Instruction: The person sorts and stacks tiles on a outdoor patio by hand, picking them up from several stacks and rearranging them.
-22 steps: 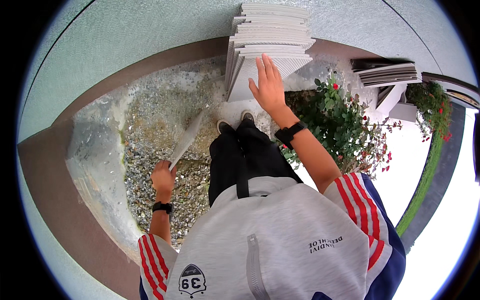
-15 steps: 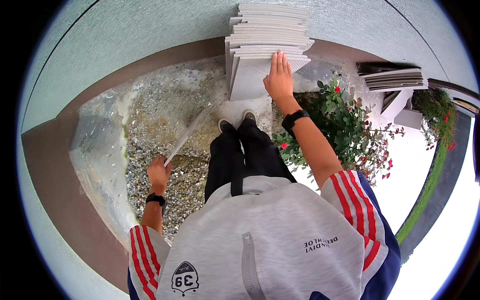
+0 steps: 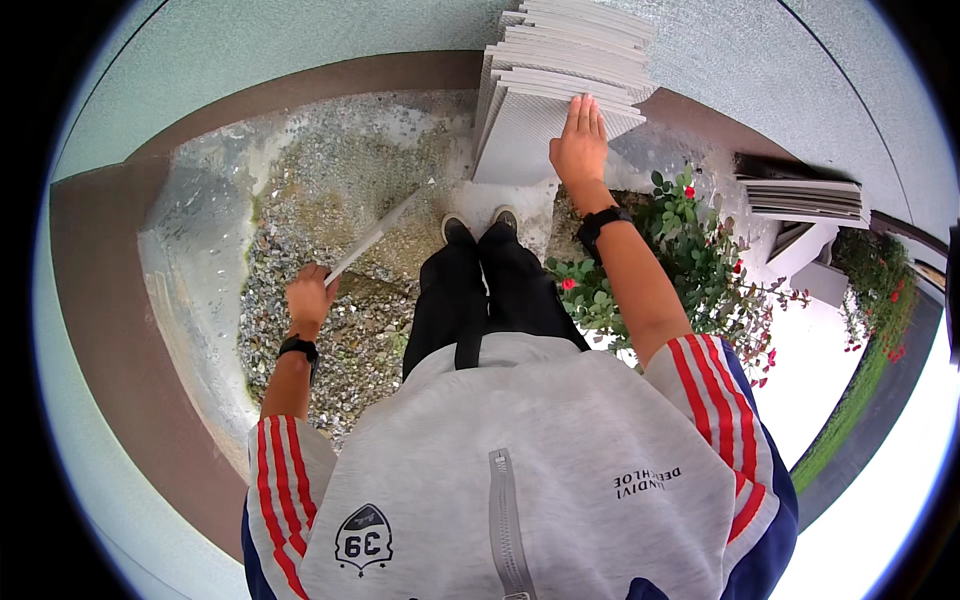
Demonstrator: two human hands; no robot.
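Left of centre, the left hand [image 3: 307, 296] grips a thin panel [image 3: 375, 235]; at upper centre, the unclenched right hand [image 3: 581, 155] seems to rest on the stack [image 3: 522, 128], where flat pressure should steady it.

Grey top [image 3: 430, 450], 3 red stripes [image 3: 706, 390] per sleeve [image 3: 720, 425], black trousers [image 3: 447, 290], 2 black wristbands [image 3: 298, 346]

On the right we see a leafy bush [image 3: 686, 228] with red flowers [image 3: 568, 284] and, farther out, a green grass strip [image 3: 852, 405]. On the left we have gravel [image 3: 365, 335], and beyond it a pale wall [image 3: 330, 30] with a brown band [image 3: 110, 290].
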